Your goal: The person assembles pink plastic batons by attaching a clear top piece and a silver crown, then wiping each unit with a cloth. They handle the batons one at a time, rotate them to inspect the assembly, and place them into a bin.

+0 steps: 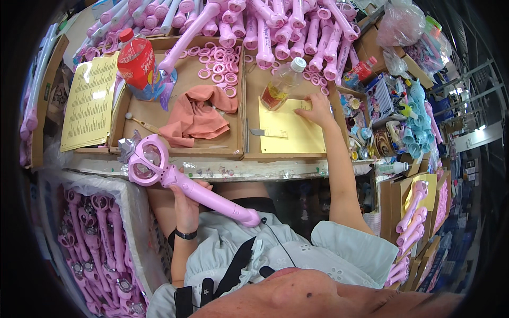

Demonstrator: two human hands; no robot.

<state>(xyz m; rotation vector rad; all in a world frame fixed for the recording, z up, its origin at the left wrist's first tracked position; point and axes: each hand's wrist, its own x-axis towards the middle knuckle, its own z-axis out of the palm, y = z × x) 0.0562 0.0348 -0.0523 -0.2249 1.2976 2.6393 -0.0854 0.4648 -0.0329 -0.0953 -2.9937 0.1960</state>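
A pink toy wand (204, 197) with a round openwork head and a silvery ornament at its tip lies slanted in front of my body. My left hand (186, 204) is closed around its shaft just below the head. My right hand (317, 110) reaches to the yellow sheet (297, 142) in the right cardboard tray, thumb and fingers apart at its upper right part. Whether a small piece is under the fingertips is too small to tell. A clear bottle (282, 85) with a white cap stands beside that hand. A flat blade (258, 132) lies at the sheet's left edge.
A salmon cloth (200, 115), pink rings (218, 67) and a red-capped bottle (135, 66) occupy the left tray (119, 139). Pink handles (265, 40) pile up behind. A lined box (139, 222) of finished-looking wands stands at left; a cardboard box (389, 204) holds pink parts at right.
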